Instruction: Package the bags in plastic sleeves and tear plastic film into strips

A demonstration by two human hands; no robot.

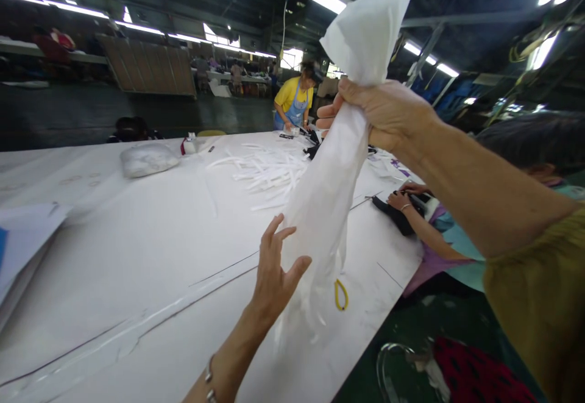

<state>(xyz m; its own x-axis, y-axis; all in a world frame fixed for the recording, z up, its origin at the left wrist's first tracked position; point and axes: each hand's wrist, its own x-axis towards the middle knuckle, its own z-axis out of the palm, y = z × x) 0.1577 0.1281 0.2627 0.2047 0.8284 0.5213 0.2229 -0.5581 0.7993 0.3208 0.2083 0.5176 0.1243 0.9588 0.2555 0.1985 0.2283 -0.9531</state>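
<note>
A long white plastic bag (322,189) hangs above the white table (192,208), its bunched top flaring out above my right hand (375,107). The fingers of that hand are wrapped round the gathered neck of the bag. My left hand (276,269), fingers spread and thumb out, is beside the bag's lower left side; whether it touches the plastic I cannot tell. A yellow loop-shaped object (340,295) lies on the table just right of the bag's lower part.
White strips (269,168) lie piled behind the bag. A clear plastic packet (149,160) is at the far left, papers (27,238) nearer. On the right, a person's hands (402,200) hold black material (395,215). Another person in yellow (292,101) stands at the far edge.
</note>
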